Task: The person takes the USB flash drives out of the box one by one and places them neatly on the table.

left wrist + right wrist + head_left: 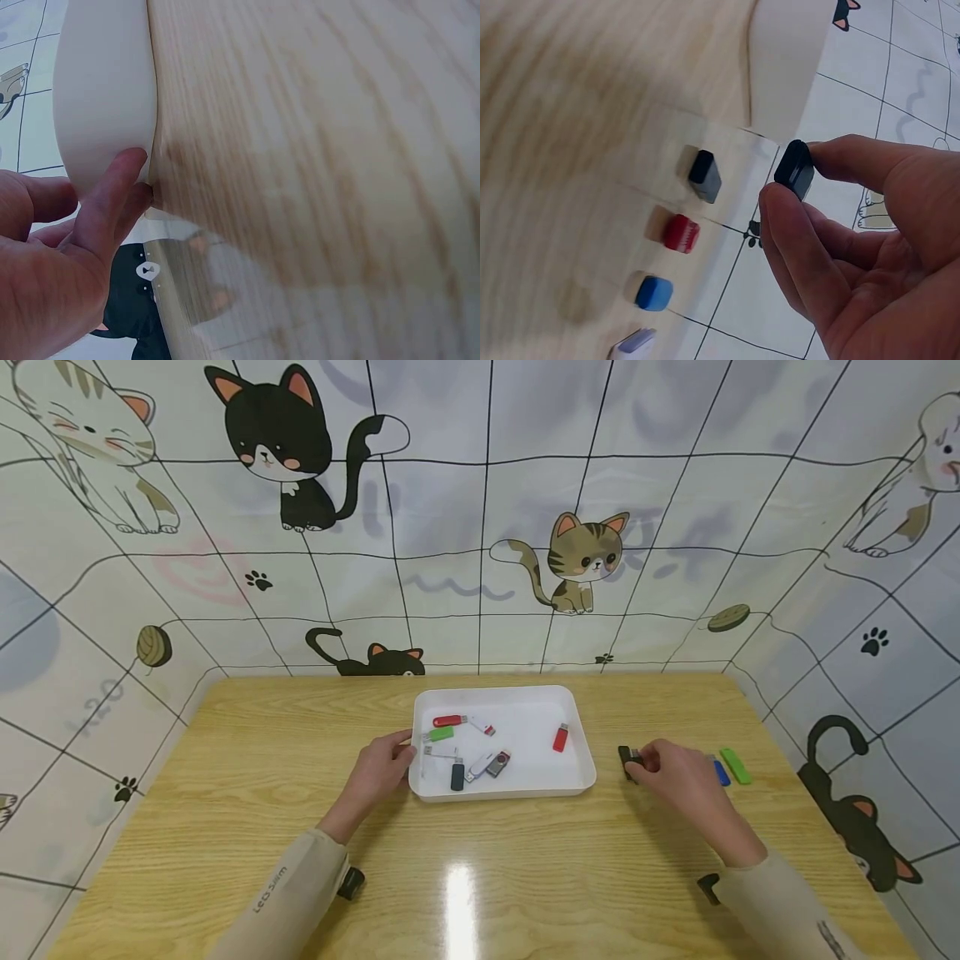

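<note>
My left hand (377, 770) grips the left edge of a white tray (536, 772), fingers and thumb on its rim; the left wrist view shows these fingers (112, 187) against the tray wall (105, 82). Right of the tray, my right hand (678, 777) is low above the table. In the right wrist view, its thumb and fingers pinch a black USB stick (795, 171) above the tabletop. Beside it on the table lie a black stick (705, 177), a red one (682, 233), a blue one (654, 293) and a pale one (634, 345).
Several USB sticks lie in the tray, mostly in its left half, among them a green one (440, 734) and a dark one (457, 776); a red one (560, 737) is at the right. A green stick (736, 766) lies on the wooden table (540, 868) beyond my right hand.
</note>
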